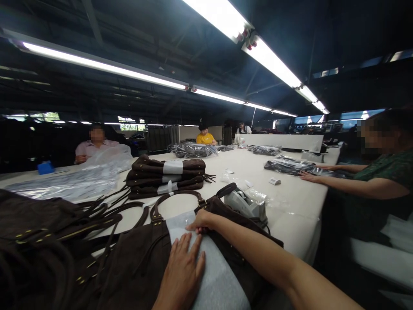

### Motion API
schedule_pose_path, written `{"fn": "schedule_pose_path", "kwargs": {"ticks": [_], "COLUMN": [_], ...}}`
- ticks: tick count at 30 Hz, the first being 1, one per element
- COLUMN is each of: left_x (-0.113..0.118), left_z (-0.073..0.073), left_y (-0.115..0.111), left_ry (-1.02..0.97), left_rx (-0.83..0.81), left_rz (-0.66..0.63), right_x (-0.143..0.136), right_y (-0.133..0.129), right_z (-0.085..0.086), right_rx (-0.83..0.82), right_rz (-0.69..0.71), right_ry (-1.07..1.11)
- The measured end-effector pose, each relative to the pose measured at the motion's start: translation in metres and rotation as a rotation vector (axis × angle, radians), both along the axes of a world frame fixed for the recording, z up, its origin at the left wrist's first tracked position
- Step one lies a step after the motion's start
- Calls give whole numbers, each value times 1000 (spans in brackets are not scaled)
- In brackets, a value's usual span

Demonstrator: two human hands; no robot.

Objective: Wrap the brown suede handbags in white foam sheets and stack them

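A dark brown bag [135,258] with a round handle lies in front of me, and a strip of whitish tissue paper [216,275] runs across it. My left hand [185,265] rests on the paper with its fingers spread. Just beyond it, my right hand [200,221] has its fingers drawn together at the paper's upper edge, near the handle's base. Whatever those fingers may hold is too small to make out. Right of the handle stands a grey tape dispenser [247,202], close to my right forearm.
Folded brown bags with paper bands [167,176] are stacked behind the handle. More brown bags [35,215] lie at left, beside clear plastic [97,172]. A person's hands [309,176] touch plastic-wrapped items [285,165] at right. Other people sit across the white table [300,202].
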State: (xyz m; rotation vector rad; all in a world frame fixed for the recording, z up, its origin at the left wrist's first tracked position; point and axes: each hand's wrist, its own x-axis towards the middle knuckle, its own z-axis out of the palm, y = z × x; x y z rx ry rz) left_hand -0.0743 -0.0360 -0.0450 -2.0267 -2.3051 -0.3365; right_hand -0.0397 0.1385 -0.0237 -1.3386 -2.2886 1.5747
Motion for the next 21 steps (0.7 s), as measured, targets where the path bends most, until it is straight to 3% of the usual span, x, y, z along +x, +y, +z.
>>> {"fn": "schedule_pose_path", "kwargs": {"ticks": [7,11,14,16,19,21], "left_x": [2,2,0,-4,-14,-22], "left_z": [1,-3,-12,-20,-35,-44], "left_y": [-4,-4,1,6,14,19], "left_ry": [-33,-20,51,125,224,252], "left_rx": [51,84,163,254,387,417], "left_rz": [-32,8,-8,-37,-91,-116], "right_x": [44,64,65,60,50,46], "right_y": [1,-11,-21,-22,-17,-13], "right_z": [7,21,24,18,1,-4], "right_rx": [202,451,656,709,660,637], "right_rz": [154,101,99,269,582,616], "right_ry": [-202,-121,38,118,72,12]}}
